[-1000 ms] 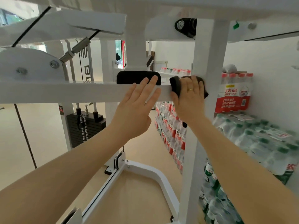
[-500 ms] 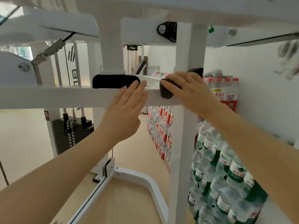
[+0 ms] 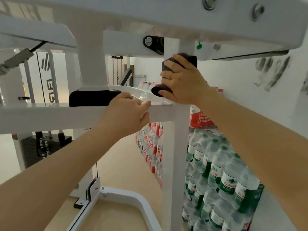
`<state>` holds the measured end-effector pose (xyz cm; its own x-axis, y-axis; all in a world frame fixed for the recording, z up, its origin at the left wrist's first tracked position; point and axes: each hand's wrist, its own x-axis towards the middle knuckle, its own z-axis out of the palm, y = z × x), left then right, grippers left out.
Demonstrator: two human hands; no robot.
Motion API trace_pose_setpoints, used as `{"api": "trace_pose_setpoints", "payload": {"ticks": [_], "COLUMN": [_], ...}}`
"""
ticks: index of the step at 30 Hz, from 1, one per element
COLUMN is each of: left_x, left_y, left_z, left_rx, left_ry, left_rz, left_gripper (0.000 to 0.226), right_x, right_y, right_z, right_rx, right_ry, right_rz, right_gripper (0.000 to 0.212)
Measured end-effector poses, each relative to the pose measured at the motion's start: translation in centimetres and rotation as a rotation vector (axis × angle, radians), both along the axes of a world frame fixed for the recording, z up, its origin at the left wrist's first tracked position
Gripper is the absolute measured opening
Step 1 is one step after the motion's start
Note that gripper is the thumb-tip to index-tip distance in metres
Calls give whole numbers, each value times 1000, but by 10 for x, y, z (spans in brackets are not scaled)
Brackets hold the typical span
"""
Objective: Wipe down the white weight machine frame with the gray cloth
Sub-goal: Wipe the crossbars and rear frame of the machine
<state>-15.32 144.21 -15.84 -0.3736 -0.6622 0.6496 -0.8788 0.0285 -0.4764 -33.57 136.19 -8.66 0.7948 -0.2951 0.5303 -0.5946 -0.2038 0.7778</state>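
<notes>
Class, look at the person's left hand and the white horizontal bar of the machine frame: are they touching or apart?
Touching. The head view shows the left hand resting on the white horizontal bar, its fingers lying over the bar's top edge with no gap visible.

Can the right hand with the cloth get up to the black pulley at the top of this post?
Probably yes: the right hand grips the gray cloth on the post, just below the pulley, nothing between.

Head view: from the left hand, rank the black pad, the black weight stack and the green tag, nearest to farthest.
Measured from the left hand, which rests on the horizontal bar of the white frame:
1. Black pad, just left of the fingers, on top of the bar.
2. Green tag, up and to the right, under the top beam.
3. Black weight stack, lower left, well behind the bar.
</notes>
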Motion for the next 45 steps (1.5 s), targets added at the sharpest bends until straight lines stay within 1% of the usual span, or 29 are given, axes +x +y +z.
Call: {"api": "trace_pose_setpoints", "payload": {"ticks": [2, 5, 9, 11, 14, 17, 19, 21, 25, 26, 28, 31, 33, 35, 37, 39, 41, 43, 45], "left_x": [0, 2, 5, 6, 7, 9, 9, 9, 8, 8, 5, -5, -14, -21, -23, -24, -26, -31, -36], "left_y": [-2, -4, -9, -10, -11, -11, -11, -11, -10, -9, -9, -9, -6, -5, -3, -2, -2, -3, -9], "left_z": [2, 1, -3, -2, -2, -4, -4, -4, -10, -11, -10, -12, -19, -31, -46, -65, -90, -114, -125], "left_rx": [6, 5, 9, -1, 2, 5, 8, 13, 5, -4, -20, -19, -43, -111, -131, -89, 52, 234, 445], "left_ry": [-3, 4, 13, -2, -7, -20, -41, -30, -9, 1, 38, 110, 95, 89, 91, 111, 174, 350, 645], "left_rz": [-6, -15, -22, -32, -44, -57, -52, -52, -43, -47, -63, -137, -202, -310, -376, -421, -460, -488, -524], "left_gripper": [57, 53, 52, 52, 50, 48, 48, 49, 51, 50, 48, 45, 51, 56, 57, 61, 67, 71, 70], "right_x": [7, 8, -5, -4, 8, 14, 15, 15, 5, 3, 6, 17, 23, 26, 25, 19, 12, 8, 10], "right_y": [-1, 1, 5, 1, -3, -7, -6, -5, 1, 1, -3, -11, -13, -14, -12, -9, 0, 8, 9], "right_z": [4, -17, -52, -38, -5, 5, -7, -34, -102, -109, -98, -56, -39, -41, -63, -101, -144, -174, -170], "right_rx": [17, -3, -80, -118, -53, -51, -77, -95, -10, -1, -20, -26, -2, 24, 41, 80, 200, 311, 355], "right_ry": [-112, -233, -149, -133, -230, -300, -365, -432, -527, -554, -594, -702, -791, -884, -934, -917, -921, -948, -994], "right_rz": [-5, 71, 130, 150, 69, 45, 95, 138, 202, 221, 226, 220, 228, 248, 261, 283, 283, 269, 271], "right_gripper": [70, 59, 47, 44, 47, 48, 43, 40, 49, 49, 49, 52, 57, 58, 58, 58, 58, 60, 61]}}
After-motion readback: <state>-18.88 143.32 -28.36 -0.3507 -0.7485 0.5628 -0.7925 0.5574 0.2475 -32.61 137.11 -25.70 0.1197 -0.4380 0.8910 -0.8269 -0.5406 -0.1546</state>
